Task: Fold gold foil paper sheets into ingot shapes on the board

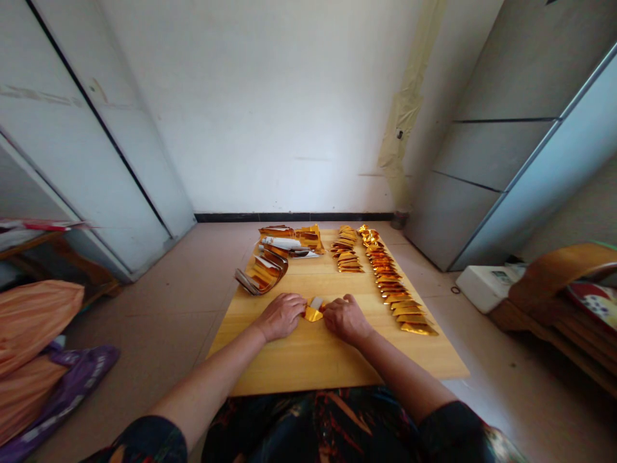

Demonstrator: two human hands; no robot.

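Observation:
A small piece of gold foil paper [313, 311] lies on the wooden board [308, 360], partly folded, with its white back showing. My left hand [281, 315] presses on its left side with fingers curled closed. My right hand [346, 317] pinches its right side, fingers closed too. Both hands rest on the board near its middle.
A long row of folded gold pieces [395, 286] runs along the board's right side, a shorter row [345, 251] beside it. Curled stacks of gold sheets [264, 273] and more sheets [294, 241] lie at the far left. Bags [33, 347] sit left; a white box [486, 286] and chair [569, 283] right.

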